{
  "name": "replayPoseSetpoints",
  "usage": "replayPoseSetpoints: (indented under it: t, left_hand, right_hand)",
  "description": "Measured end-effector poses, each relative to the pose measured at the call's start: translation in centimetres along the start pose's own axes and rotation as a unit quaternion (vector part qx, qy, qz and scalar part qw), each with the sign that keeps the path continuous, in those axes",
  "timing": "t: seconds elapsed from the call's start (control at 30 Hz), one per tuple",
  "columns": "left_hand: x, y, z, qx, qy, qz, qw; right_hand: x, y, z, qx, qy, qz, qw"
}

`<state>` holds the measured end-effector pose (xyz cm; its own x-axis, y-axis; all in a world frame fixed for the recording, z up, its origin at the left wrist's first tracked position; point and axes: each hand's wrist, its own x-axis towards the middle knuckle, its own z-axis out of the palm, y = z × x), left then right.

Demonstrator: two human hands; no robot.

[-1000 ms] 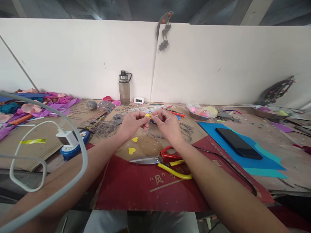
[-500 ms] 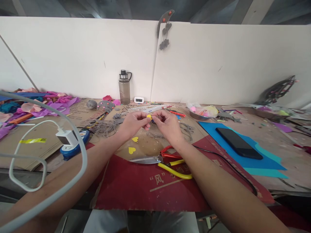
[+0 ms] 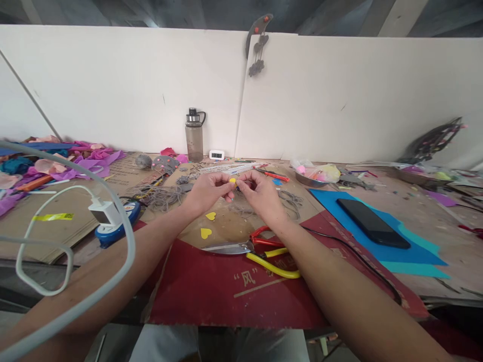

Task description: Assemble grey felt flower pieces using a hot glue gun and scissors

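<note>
My left hand (image 3: pixel 207 192) and my right hand (image 3: pixel 260 194) meet above the middle of the bench, fingertips pinched together on a small yellow piece (image 3: pixel 233 181). Something dark sits behind the yellow piece, too small to name. Two yellow foam hearts (image 3: pixel 206 233) lie on the board just below my hands. A pair of scissors with red and yellow handles (image 3: pixel 256 248) rests on the red paper sheet (image 3: pixel 226 291) under my right forearm. Grey string (image 3: pixel 160 197) is tangled to the left of my left hand.
A white charger cable (image 3: pixel 75 221) loops across the left foreground from a plug on a blue tape dispenser (image 3: pixel 115 225). A black phone (image 3: pixel 372 222) lies on blue sheets at the right. A water bottle (image 3: pixel 193 134) stands by the white back wall. Coloured scraps (image 3: pixel 56 163) pile at the far left.
The yellow piece has come up more plainly between my fingertips; both hands stay in nearly the same place. The view has shifted slightly.
</note>
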<state>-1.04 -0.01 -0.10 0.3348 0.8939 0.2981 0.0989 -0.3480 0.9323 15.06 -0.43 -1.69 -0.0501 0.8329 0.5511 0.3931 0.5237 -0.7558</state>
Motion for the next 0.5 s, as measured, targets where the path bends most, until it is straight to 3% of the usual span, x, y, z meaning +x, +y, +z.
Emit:
replayPoseSetpoints:
  t: [0.2,0.5]
  left_hand:
    - [0.34,-0.16,0.19,-0.062,0.026,-0.04,0.997]
    - [0.29,-0.24,0.2,-0.049,0.06,-0.042,0.996]
  right_hand:
    - [0.23,0.2,-0.32,0.01,0.01,-0.018,1.0]
    - [-0.25,-0.44,-0.53,-0.097,0.041,-0.077,0.991]
